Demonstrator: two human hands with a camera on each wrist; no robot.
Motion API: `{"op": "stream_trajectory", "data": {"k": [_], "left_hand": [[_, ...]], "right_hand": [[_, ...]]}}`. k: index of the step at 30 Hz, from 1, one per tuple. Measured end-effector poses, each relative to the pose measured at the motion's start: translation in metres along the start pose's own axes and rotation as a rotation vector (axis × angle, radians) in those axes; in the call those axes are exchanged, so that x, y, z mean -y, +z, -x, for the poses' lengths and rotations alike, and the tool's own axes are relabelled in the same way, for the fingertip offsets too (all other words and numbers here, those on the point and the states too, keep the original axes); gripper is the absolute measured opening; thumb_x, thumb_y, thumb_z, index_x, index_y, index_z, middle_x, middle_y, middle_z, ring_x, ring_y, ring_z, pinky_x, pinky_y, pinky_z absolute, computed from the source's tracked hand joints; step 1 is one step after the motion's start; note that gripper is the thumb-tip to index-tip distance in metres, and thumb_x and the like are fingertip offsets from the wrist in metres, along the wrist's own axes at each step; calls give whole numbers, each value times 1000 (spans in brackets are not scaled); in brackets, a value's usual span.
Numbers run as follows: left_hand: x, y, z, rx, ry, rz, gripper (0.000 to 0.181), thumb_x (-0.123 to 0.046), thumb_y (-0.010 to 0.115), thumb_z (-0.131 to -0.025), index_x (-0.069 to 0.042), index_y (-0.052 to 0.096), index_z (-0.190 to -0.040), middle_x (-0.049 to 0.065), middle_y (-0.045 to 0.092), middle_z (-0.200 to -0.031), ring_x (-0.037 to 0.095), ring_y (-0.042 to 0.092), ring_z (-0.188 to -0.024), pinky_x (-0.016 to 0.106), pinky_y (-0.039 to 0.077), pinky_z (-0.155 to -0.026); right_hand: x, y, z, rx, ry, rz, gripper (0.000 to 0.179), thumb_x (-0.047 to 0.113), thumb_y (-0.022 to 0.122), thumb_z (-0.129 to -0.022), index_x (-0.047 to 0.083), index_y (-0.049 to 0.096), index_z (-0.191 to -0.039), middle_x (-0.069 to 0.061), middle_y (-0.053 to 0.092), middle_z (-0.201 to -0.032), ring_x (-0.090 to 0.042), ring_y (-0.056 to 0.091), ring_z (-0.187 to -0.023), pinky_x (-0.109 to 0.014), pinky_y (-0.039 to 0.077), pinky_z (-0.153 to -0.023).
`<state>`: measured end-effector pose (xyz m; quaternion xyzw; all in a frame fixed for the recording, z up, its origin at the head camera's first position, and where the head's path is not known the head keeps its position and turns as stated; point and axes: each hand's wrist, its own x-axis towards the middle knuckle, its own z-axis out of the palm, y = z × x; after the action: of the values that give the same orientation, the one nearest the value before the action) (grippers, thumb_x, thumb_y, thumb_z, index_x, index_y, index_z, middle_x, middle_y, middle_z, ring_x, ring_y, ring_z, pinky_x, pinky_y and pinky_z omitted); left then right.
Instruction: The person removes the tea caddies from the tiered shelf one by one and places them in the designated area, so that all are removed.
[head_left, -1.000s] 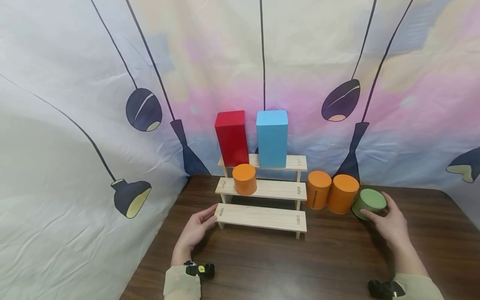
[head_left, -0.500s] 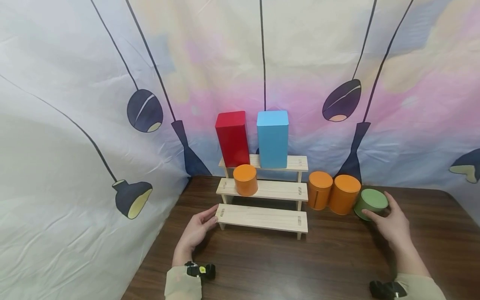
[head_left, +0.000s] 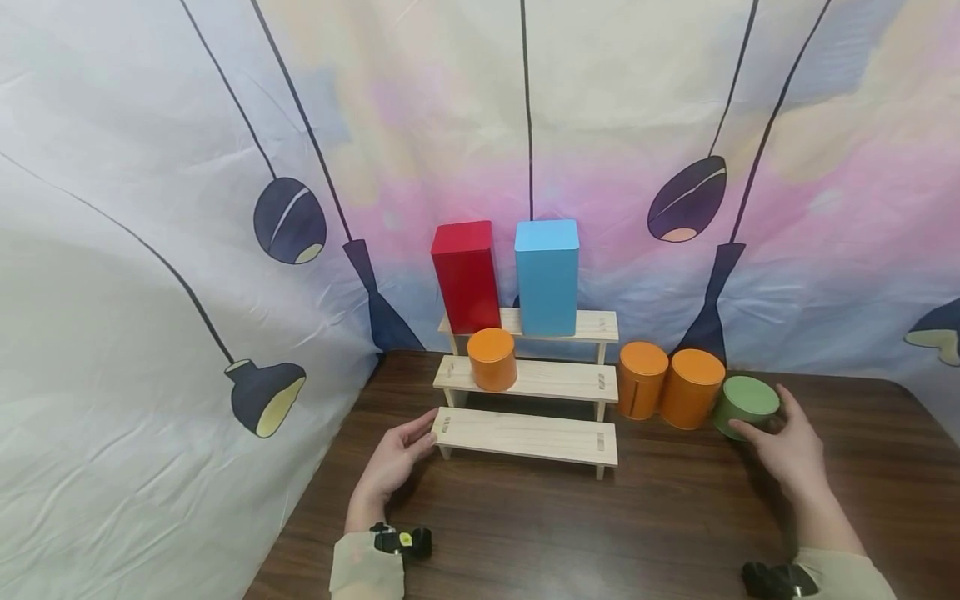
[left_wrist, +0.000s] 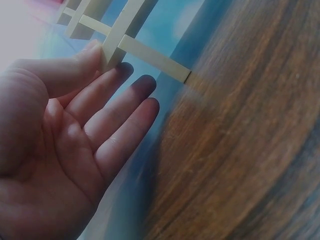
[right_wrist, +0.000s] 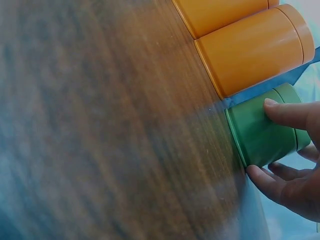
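My left hand (head_left: 393, 458) pinches the left end of the lowest step of a three-step wooden display stand (head_left: 525, 435). In the left wrist view its thumb is on one face of the board (left_wrist: 117, 42), with the other fingers spread below. My right hand (head_left: 791, 450) grips a short green tin (head_left: 748, 398) at the right, thumb on one side and fingers on the other. The tin stands on the table, lid up. Two taller orange tins (head_left: 642, 379) (right_wrist: 255, 52) stand side by side between it and the stand.
A red box (head_left: 467, 279) and a light blue box (head_left: 547, 279) stand on the top step. One short orange tin (head_left: 492, 360) sits on the left of the middle step. Behind the brown wooden table (head_left: 600, 533) hangs a cloth (head_left: 600, 108) printed with lamps.
The green tin's base has shifted slightly to the right, and the tin looks a little more upright in my right hand. My left hand stays at the stand.
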<state>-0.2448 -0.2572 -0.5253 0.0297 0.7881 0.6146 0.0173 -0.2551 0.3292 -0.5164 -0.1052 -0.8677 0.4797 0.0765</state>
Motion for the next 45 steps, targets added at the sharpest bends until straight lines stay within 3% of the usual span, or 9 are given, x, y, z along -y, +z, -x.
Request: {"op": "stream_trajectory", "data": {"k": [14,17,20,24,34,36,39,42,45], "left_hand": [[-1,1,0,-9,1,1,49,-6,64,-107,0,54,-155,19,55,-156,31,57,-140,33,56,-105],[-1,1,1,-10,0,0,49,-6,64,-107,0,54,-155,19,56,-155,31,57,-140,34,56,-105],[-1,1,1,-10,1,-1,49,-6,64,-107,0,54,-155,19,56,-155,31,57,-139,34,56,-105],[-1,1,0,-8,1,1,49,-7,64,-107,0,54,-155,18,56,-156,30,57,-140,33,56,-105],[-1,1,0,-18,-7,1,48,-6,64,-107,0,55,-154,19,56,-155,31,58,-139,35,57,-105],[-1,1,0,-18,-7,2,48,-6,64,-107,0,55,-154,19,56,-155,31,58,-139,35,57,-104],[-1,1,0,-15,-5,3,48,-6,64,-107,0,55,-154,19,56,-155,31,58,-139,35,57,-104],[-1,1,0,-11,0,5,49,-6,64,-107,0,55,-154,19,56,-155,31,58,-139,35,57,-104],[-1,0,1,-9,0,7,49,-6,64,-107,0,54,-154,19,56,-155,31,58,-139,35,57,-104]], "right_hand": [[-1,-1,-1,14,13,-64,97,28,67,-107,2,-2,-170,-38,10,-171,-63,35,-145,-5,42,-64],[-1,0,-2,18,16,-60,97,27,66,-107,3,-4,-170,-38,9,-171,-63,35,-145,-12,50,-69],[-1,0,-3,20,22,-58,97,26,65,-108,4,-5,-170,-37,8,-171,-63,34,-146,-39,61,-89],[-1,1,-3,20,24,-71,95,25,63,-109,4,-6,-170,-36,6,-172,-63,32,-147,-72,43,-109],[-1,2,-3,18,22,-64,92,22,62,-109,3,-4,-170,-36,8,-172,-64,31,-146,-75,40,-110],[-1,2,-3,20,24,-60,92,23,62,-109,3,-3,-170,-36,8,-172,-64,32,-146,-72,44,-108],[-1,0,-3,22,27,-51,93,25,63,-109,3,-3,-170,-36,8,-171,-63,33,-146,-43,62,-93],[-1,-2,-3,31,31,-62,95,27,64,-109,3,-4,-170,-36,6,-172,-63,33,-146,-14,52,-69],[0,-4,-3,45,39,-95,96,28,64,-109,5,-6,-170,-35,3,-173,-62,30,-148,-8,47,-64]]}}
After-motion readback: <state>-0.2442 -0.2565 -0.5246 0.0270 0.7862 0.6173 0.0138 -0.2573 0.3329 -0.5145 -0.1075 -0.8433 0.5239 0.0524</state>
